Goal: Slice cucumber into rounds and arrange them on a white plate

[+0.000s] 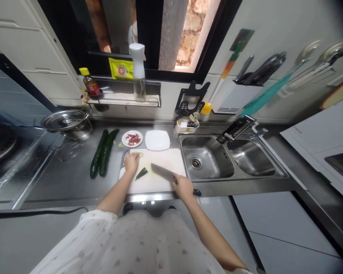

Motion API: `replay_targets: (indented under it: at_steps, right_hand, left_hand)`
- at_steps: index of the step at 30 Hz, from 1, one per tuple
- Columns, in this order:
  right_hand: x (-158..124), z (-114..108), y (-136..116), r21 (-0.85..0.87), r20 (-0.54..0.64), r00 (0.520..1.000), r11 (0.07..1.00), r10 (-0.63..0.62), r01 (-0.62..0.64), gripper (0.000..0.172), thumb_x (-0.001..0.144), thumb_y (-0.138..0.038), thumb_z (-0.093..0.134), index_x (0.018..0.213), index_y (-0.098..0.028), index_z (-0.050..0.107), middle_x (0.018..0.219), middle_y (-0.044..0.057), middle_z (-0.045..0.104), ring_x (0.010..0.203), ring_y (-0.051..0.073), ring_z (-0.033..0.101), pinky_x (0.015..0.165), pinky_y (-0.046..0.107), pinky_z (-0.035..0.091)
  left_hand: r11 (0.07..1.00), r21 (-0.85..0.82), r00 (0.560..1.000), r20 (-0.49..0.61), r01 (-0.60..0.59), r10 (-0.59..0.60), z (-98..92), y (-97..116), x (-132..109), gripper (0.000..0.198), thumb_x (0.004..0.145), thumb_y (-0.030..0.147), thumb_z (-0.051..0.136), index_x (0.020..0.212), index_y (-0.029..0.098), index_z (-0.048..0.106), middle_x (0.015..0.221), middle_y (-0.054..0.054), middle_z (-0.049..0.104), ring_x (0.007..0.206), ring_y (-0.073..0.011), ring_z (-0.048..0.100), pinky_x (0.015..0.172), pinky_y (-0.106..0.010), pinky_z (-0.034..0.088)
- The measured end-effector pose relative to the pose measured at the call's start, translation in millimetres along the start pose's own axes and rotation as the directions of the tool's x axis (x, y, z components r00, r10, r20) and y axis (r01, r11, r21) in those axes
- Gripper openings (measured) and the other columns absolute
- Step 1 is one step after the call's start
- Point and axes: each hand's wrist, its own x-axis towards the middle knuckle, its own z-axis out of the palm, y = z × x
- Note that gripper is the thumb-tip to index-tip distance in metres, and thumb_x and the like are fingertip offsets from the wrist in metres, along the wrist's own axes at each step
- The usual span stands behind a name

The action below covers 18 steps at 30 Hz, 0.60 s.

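My right hand (183,187) is closed round the handle of a broad kitchen knife (163,172); its blade lies low over the white cutting board (162,159), pointing left. My left hand (131,162) rests curled on the board's far left part, over a pale cucumber piece (140,155) that mostly hides under the fingers. A small dark green cucumber end (141,173) lies on the board between the two hands. Two whole cucumbers (103,153) lie side by side on the steel counter, left of the board.
Behind the board stand a small plate of chopped red chilli (132,138) and a white square plate (157,140). A double steel sink (231,158) with a tap lies right. A lidded steel pot (67,122) and a stove stand left; bottles and utensils line the wall.
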Motion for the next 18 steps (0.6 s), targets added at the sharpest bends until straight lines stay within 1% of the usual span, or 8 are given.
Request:
replay_targets:
  at_steps: [4,9,13,18]
  right_hand:
    - [0.1,-1.6,-0.4,0.000,0.020,1.000,1.000,0.012,-0.012,0.040,0.087,-0.032,0.052,0.126,-0.026,0.057,0.103,0.007,0.069,0.097,0.020,0.061,0.078,0.027,0.037]
    - [0.5,-0.6,-0.4,-0.003,0.039,0.999,1.000,0.027,-0.027,0.039,0.088,-0.032,0.050,0.126,-0.026,0.057,0.103,0.007,0.069,0.096,0.020,0.062,0.076,0.027,0.038]
    - [1.9,0.5,-2.9,0.003,0.056,0.998,1.000,0.019,-0.019,0.038,0.088,-0.033,0.050,0.125,-0.026,0.057,0.105,0.007,0.069,0.097,0.020,0.061,0.077,0.027,0.038]
    - [4.0,-0.5,-10.2,0.023,0.068,0.998,1.000,0.013,-0.015,0.036,0.089,-0.033,0.048,0.123,-0.027,0.058,0.104,0.007,0.069,0.096,0.019,0.061,0.076,0.026,0.038]
  left_hand:
    - [0.997,-0.069,0.999,-0.043,0.023,-0.026,-0.9,-5.8,-12.6,0.030,0.086,0.026,0.048,0.107,0.024,0.069,0.115,-0.007,0.065,0.107,-0.0272,0.054,0.094,-0.040,0.039]
    - [0.994,-0.104,0.995,-0.094,0.028,-0.037,-2.0,-13.3,-40.1,0.029,0.087,0.029,0.046,0.101,0.019,0.070,0.107,-0.010,0.066,0.103,-0.0258,0.057,0.095,-0.037,0.040]
    - [0.987,-0.159,0.990,-0.137,-0.001,-0.021,-2.2,-18.1,-60.5,0.030,0.088,0.032,0.046,0.099,0.018,0.070,0.103,-0.009,0.067,0.100,-0.0251,0.058,0.092,-0.037,0.042]
    - [0.971,-0.229,0.978,-0.209,-0.066,0.017,2.7,-24.0,-76.4,0.027,0.088,0.034,0.049,0.096,0.019,0.070,0.099,-0.008,0.067,0.098,-0.0246,0.058,0.093,-0.039,0.043]
